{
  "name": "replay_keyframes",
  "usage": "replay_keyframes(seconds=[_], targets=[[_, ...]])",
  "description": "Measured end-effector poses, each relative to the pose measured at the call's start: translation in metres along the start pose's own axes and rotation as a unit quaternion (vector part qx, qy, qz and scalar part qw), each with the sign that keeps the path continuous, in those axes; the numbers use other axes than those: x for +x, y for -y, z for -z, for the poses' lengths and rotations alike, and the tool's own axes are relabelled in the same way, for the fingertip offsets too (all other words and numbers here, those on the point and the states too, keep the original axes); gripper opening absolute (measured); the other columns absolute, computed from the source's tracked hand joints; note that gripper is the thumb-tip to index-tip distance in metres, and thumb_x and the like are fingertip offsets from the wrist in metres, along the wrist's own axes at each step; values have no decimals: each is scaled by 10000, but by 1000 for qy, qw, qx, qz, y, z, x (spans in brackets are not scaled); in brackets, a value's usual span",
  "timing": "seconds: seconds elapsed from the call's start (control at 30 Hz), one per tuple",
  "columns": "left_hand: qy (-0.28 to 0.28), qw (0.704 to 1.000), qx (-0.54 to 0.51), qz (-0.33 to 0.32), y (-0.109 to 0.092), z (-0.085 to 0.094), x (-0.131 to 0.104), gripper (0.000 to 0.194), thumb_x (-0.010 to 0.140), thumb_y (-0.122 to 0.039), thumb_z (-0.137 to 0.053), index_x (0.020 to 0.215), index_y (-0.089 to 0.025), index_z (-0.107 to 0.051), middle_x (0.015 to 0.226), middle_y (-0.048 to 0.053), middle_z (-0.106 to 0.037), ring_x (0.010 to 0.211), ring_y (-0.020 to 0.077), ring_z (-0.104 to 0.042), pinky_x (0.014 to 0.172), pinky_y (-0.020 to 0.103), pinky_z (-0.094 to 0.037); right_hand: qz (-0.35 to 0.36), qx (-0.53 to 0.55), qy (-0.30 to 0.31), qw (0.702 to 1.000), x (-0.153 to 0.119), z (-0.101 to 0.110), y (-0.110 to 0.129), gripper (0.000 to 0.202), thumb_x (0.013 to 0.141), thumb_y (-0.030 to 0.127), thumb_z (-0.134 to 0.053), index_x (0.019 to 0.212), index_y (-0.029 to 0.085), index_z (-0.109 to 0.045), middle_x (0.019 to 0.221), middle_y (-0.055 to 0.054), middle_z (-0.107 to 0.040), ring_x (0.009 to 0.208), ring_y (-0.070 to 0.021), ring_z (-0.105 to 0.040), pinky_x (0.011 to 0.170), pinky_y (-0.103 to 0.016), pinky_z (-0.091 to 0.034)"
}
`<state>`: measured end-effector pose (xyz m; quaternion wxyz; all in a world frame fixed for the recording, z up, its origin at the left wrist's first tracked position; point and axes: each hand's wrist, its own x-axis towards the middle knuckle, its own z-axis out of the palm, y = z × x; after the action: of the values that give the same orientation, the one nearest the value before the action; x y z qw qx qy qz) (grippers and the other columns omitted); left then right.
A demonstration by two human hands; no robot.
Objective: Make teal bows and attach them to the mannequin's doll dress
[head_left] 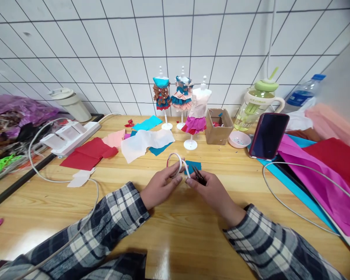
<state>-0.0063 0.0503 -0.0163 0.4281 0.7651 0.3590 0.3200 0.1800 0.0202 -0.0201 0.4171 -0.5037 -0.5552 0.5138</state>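
My left hand (159,187) is closed round a thin roll of white tape (179,165), held up on edge above the table. A strip of the tape arches from the roll over to my right hand (214,192), whose thumb and finger pinch its end. Tucked in that same hand is a dark pointed tool (198,176), its two tips aimed up and left; whether it is tweezers or snips is unclear. Just behind the hands a teal paper piece (193,167) lies on the wooden table (175,233). Three small dress forms (191,146) in paper clothes stand beyond.
Red paper (89,153) and white paper (147,142) lie at left, near a power strip (72,138) and its cable. A cardboard box (219,130), pink dish (239,139), leaning phone (268,136) and drink jug (255,103) stand right. Coloured sheets (317,182) cover the right edge.
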Motion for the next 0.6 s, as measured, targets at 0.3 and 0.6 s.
replay_keyframes(seconds=[0.3, 0.6], targets=[[-57, 935, -328, 118, -14, -18, -3, 824, 855, -280, -617, 1499, -205, -108, 1080, 109, -687, 979, 208, -654, 935, 376, -451, 1, -5, 47, 999, 0, -10, -1, 302, 785, 435, -617, 875, 156, -689, 848, -29, -676, 787, -179, -574, 715, -291, -438], [-83, 974, -161, 134, -3, -16, -2, 771, 836, -238, -586, 1484, -160, -176, 816, 27, -681, 776, 168, -648, 725, 283, -506, 129, -213, -108, 962, -6, 2, 4, 205, 832, 335, -596, 968, 201, -670, 547, 53, -495, 478, -95, -397, 496, -222, -327]])
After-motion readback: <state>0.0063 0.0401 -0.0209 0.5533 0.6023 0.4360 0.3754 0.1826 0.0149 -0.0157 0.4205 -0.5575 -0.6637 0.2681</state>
